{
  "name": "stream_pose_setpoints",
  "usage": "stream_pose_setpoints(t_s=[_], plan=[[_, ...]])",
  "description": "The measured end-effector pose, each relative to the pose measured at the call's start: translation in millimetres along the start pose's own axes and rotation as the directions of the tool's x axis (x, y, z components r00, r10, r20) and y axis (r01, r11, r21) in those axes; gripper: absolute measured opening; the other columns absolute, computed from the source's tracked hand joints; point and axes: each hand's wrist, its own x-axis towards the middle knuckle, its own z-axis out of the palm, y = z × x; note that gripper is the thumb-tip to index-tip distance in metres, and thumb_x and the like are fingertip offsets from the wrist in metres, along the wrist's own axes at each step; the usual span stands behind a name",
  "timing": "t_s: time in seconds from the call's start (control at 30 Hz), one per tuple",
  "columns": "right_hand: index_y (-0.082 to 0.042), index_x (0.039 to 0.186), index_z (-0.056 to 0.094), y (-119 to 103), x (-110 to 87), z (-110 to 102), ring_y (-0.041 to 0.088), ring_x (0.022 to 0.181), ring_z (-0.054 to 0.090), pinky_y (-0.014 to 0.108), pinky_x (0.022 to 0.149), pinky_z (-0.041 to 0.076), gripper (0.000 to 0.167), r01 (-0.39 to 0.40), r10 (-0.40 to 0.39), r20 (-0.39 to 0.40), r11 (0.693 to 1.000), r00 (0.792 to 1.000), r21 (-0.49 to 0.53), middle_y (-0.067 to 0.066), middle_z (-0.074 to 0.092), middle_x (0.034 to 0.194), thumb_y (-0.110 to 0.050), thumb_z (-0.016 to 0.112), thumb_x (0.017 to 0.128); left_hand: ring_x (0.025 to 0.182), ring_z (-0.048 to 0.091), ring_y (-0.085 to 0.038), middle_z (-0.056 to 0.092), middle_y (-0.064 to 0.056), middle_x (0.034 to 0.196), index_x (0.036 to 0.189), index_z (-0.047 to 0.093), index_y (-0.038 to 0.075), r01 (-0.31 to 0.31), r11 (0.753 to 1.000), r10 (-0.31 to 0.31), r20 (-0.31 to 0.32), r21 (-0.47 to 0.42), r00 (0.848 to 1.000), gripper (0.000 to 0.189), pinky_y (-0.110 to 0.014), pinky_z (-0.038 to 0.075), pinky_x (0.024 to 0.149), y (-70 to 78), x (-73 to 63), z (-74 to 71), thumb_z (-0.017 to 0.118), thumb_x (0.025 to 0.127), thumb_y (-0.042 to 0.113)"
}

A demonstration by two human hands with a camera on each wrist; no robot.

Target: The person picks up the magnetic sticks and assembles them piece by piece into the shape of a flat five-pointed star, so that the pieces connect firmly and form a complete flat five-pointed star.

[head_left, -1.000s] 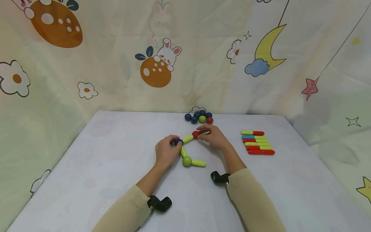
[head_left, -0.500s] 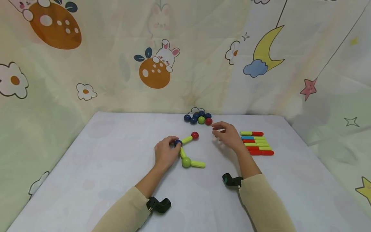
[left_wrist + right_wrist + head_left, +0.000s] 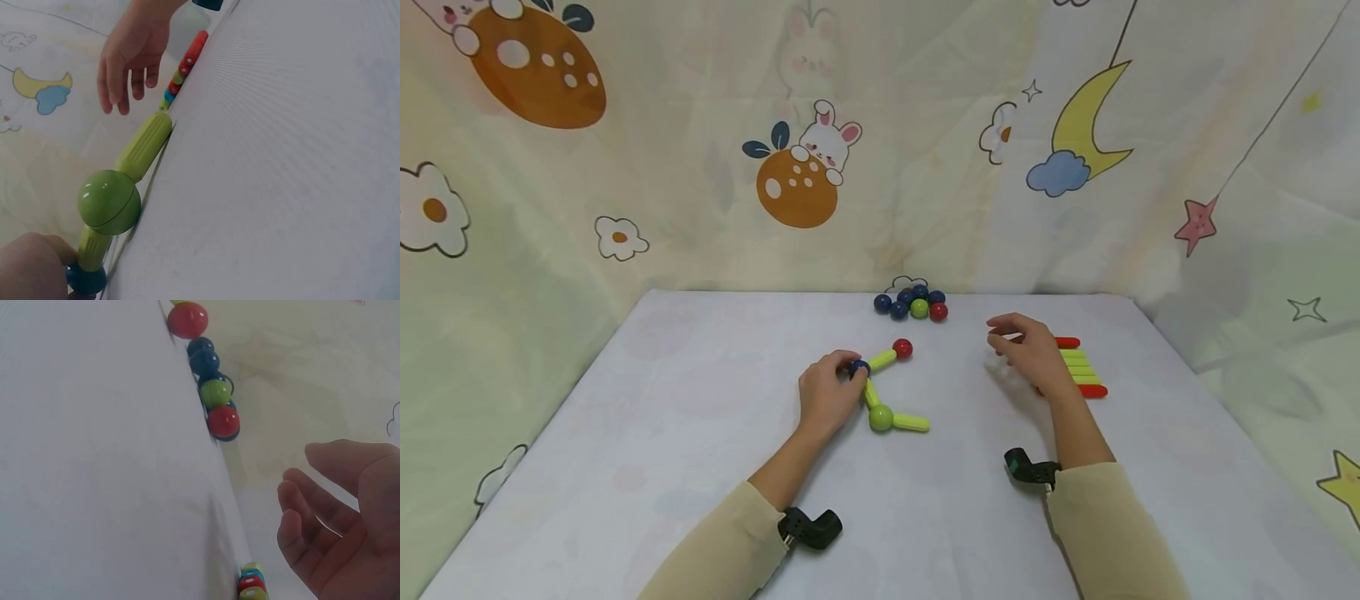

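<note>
My left hand (image 3: 829, 393) pinches a dark blue ball (image 3: 859, 368) between thumb and fingers. This ball joins two yellow-green rods in a zigzag chain lying on the table. One rod (image 3: 883, 360) leads to a red ball (image 3: 902, 348); the other meets a green ball (image 3: 109, 201), from which a further yellow-green rod (image 3: 145, 147) sticks out with a free end. Held above the table, my right hand (image 3: 1033, 354) has loosely bent fingers and nothing in its grasp. It partly hides a row of coloured rods (image 3: 1078, 367) in the head view.
Several loose balls (image 3: 919, 308), blue, green and red, cluster at the table's back edge. A patterned curtain (image 3: 700, 167) hangs behind the white table (image 3: 700, 333). Each wrist wears a small black camera (image 3: 811, 528).
My right hand has left the red ball at the chain's end and moved right, to the row of rods. The left hand keeps its grip on the blue ball.
</note>
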Motion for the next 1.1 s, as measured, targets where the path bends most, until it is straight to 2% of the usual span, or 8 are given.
stream_pose_setpoints(t_s=[0.17, 0.37, 0.6, 0.73, 0.83, 1.0, 1.1], plan=[[-0.008, 0.14, 0.06, 9.9, -11.0, -16.6, 0.033, 0.103, 0.067, 0.028, 0.076, 0.058, 0.044, 0.003, -0.003, 0.01, 1.0, 1.0, 0.028, 0.015, 0.065, 0.128, -0.034, 0.062, 0.104, 0.103, 0.067, -0.025, 0.077, -0.006, 0.107, 0.114, 0.076, 0.013, -0.015, 1.0, 0.015, 0.001, -0.001, 1.0, 0.024, -0.052, 0.037, 0.109, -0.3, 0.7, 0.3, 0.073, 0.092, 0.023], [-0.008, 0.14, 0.06, 18.1, -26.6, -39.6, 0.033, 0.107, 0.067, 0.026, 0.081, 0.056, 0.046, 0.011, -0.01, 0.054, 1.0, 0.998, -0.016, 0.015, 0.065, 0.128, -0.036, 0.062, 0.104, 0.103, 0.067, -0.026, 0.077, -0.006, 0.107, 0.114, 0.076, 0.013, -0.018, 1.0, 0.018, 0.002, -0.004, 1.0, 0.024, -0.051, 0.039, 0.107, 2.3, 0.4, 0.8, 0.072, 0.092, 0.022], [-0.01, 0.142, 0.058, 17.9, -36.0, -68.1, 0.035, 0.124, 0.055, 0.029, 0.085, 0.054, 0.052, -0.051, 0.069, 0.164, 0.993, 0.984, -0.109, 0.018, 0.058, 0.14, -0.044, 0.062, 0.102, 0.104, 0.066, -0.026, 0.076, -0.006, 0.108, 0.115, 0.076, 0.012, 0.001, 1.0, -0.001, 0.008, 0.001, 1.0, 0.025, -0.051, 0.036, 0.11, 1.4, 0.2, -2.0, 0.071, 0.093, 0.023], [-0.009, 0.142, 0.057, 22.1, -41.0, -81.6, 0.04, 0.128, 0.049, 0.037, 0.089, 0.056, 0.054, -0.081, 0.114, 0.201, 0.983, 0.973, -0.164, 0.02, 0.055, 0.142, -0.041, 0.068, 0.099, 0.105, 0.066, -0.026, 0.076, -0.006, 0.109, 0.114, 0.076, 0.013, -0.002, 1.0, 0.002, 0.005, -0.001, 1.0, 0.025, -0.052, 0.036, 0.11, 0.6, 0.3, -2.9, 0.071, 0.093, 0.023], [-0.008, 0.14, 0.059, 27.8, -45.0, -87.8, 0.04, 0.128, 0.049, 0.04, 0.089, 0.056, 0.053, -0.101, 0.144, 0.239, 0.977, 0.96, -0.185, 0.021, 0.056, 0.14, -0.038, 0.071, 0.097, 0.107, 0.067, -0.026, 0.076, -0.006, 0.11, 0.114, 0.076, 0.013, 0.004, 1.0, -0.004, 0.008, -0.001, 1.0, 0.024, -0.052, 0.035, 0.111, -0.1, -0.3, -2.9, 0.071, 0.093, 0.023], [-0.005, 0.135, 0.063, 35.9, -49.3, -90.7, 0.032, 0.117, 0.056, 0.034, 0.084, 0.057, 0.048, -0.128, 0.182, 0.293, 0.973, 0.939, -0.195, 0.02, 0.059, 0.134, -0.03, 0.073, 0.096, 0.108, 0.067, -0.026, 0.076, -0.006, 0.112, 0.116, 0.075, 0.014, 0.007, 1.0, -0.007, 0.019, 0.001, 1.0, 0.025, -0.052, 0.034, 0.112, -0.4, -0.7, -2.5, 0.072, 0.093, 0.025], [-0.005, 0.133, 0.066, 38.5, -49.8, -91.2, 0.028, 0.108, 0.059, 0.033, 0.082, 0.057, 0.045, -0.147, 0.204, 0.295, 0.968, 0.933, -0.202, 0.021, 0.059, 0.133, -0.029, 0.074, 0.095, 0.108, 0.067, -0.026, 0.077, -0.006, 0.112, 0.116, 0.075, 0.014, 0.001, 1.0, -0.001, 0.015, -0.001, 1.0, 0.026, -0.052, 0.035, 0.112, 0.2, -0.5, -2.6, 0.073, 0.092, 0.024]])
